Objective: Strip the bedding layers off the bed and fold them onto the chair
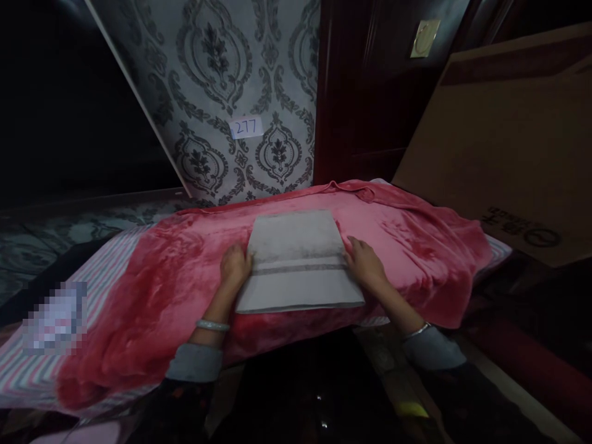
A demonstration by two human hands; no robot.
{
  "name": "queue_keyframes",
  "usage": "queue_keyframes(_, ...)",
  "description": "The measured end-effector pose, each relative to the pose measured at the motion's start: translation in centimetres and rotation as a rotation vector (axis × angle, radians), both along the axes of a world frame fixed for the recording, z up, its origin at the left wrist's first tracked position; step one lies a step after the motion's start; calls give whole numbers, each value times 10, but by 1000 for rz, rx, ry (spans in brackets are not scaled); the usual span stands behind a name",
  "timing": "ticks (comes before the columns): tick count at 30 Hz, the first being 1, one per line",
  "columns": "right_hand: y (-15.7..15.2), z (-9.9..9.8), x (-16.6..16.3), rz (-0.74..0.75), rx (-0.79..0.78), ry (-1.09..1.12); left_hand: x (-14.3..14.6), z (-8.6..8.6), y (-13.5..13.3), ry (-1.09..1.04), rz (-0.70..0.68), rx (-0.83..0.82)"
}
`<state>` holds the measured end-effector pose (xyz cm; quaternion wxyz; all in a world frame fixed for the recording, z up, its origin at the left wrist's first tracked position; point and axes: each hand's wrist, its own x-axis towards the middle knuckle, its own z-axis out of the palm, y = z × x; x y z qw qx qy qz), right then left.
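A flat, light-grey rectangular piece (296, 237) lies on a red and pink plush blanket (176, 277). A darker band crosses it from side to side, and its front edge looks thin; I cannot tell whether it is a folded box or folded cloth. My left hand (235, 266) is closed at its left edge, fingertips tucked against the side. At the opposite edge, my right hand (365, 262) grips the side near the end of the dark band, one finger sticking up. The undersides of both grips are hidden.
Under the blanket is a striped cloth (104, 265). A big cardboard box (509, 142) leans at the right, and a large dark screen-like panel (78, 105) stands at the left. Behind are patterned wallpaper with a paper label (246, 127) reading 277 and dark red wood (361, 92).
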<state>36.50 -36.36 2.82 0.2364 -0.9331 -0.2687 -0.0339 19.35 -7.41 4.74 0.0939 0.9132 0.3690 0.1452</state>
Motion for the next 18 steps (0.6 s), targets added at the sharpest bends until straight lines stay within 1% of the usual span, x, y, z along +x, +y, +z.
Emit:
queue_keyframes(1, 7, 3, -5, 67, -3, -86, 4, 1, -8, -13, -85, 89)
queue_keyframes(2, 16, 4, -10, 145, -17, -154, 9, 1, -16, -8, -198, 160)
queue_keyframes(3, 25, 4, -16, 221, -50, -188, 14, -2, -25, 16, -315, 196)
queue_keyframes(4, 33, 1, -22, 281, -94, -185, 18, -6, -34, 60, -416, 188)
queue_keyframes(5, 40, -2, -28, 323, -145, -159, 20, -11, -42, 112, -484, 155)
queue_keyframes(6, 44, -7, -33, 350, -195, -125, 21, -17, -48, 161, -523, 114)
queue_keyframes(9, 44, -21, -39, 370, -266, -46, 17, -28, -52, 225, -528, 38)
queue_keyframes(10, 41, -25, -38, 374, -265, -35, 14, -29, -50, 228, -524, 33)
queue_keyframes(12, 34, -25, -30, 402, -257, -16, 12, -25, -40, 249, -537, 19)
queue_keyframes(13, 33, -22, -24, 421, -250, -5, 14, -20, -35, 268, -553, 7)
queue_keyframes(15, 38, -9, -10, 440, -215, 23, 25, -6, -24, 276, -560, 0)
queue_keyframes(18, 67, 16, 12, 399, -128, -3, 58, 14, -15, 191, -538, 67)
